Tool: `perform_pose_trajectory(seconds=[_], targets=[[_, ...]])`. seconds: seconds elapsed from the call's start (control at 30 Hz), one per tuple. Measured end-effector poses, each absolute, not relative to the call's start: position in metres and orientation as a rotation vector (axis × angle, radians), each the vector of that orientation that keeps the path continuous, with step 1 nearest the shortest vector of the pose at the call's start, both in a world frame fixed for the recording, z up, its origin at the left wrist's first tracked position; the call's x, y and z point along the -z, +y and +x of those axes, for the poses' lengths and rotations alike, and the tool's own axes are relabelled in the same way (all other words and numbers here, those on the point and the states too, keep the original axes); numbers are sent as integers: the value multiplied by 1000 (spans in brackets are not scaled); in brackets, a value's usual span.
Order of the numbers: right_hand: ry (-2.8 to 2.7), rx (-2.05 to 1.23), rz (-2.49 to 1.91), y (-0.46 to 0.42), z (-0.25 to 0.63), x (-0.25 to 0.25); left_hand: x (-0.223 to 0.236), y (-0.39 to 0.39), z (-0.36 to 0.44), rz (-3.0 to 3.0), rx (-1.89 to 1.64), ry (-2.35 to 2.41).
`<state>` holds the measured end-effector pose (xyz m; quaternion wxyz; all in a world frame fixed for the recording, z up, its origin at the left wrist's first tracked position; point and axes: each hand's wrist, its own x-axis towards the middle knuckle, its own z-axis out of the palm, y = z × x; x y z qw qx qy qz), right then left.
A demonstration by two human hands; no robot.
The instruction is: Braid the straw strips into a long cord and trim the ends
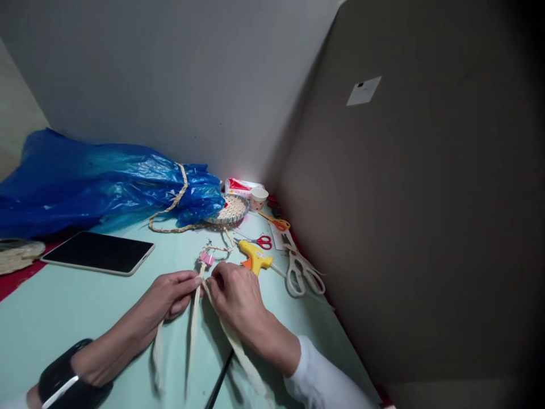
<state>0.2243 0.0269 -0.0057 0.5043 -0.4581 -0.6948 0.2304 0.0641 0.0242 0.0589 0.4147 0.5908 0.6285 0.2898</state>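
My left hand (pixel 170 295) and my right hand (pixel 236 298) meet over a pale green table (pixel 63 301), both pinched shut on pale flat strips (pixel 193 329) that trail back toward me. Just past my fingertips the strips join into a thin braid (pixel 213 250) held by a pink binder clip (pixel 207 259). The braid runs on toward a small woven basket (pixel 232 210). A black band sits on my left wrist; a white sleeve covers my right forearm.
A yellow glue gun (pixel 254 255), red-handled scissors (pixel 264 242), white scissors (pixel 302 272) and orange scissors (pixel 279 222) lie right of my hands. A dark tablet (pixel 100 253) lies at left, a blue plastic bag (pixel 97 182) behind it. A paper cup (pixel 258 199) stands near the wall. A brown panel (pixel 404 227) closes the right side.
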Motion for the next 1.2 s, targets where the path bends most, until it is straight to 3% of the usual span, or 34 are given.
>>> perform_pose_trajectory(seconds=[0.27,0.73,1.2], targets=[[-1537,-988,-791,29,235,9,-63,21,69,1472,-725,1630],[-1498,-1300,-502,45,256,28,-62,25,65,1491,-726,1635],[-1795,-591,-1093,25,237,8,-62,22,67,1546,-648,1653]])
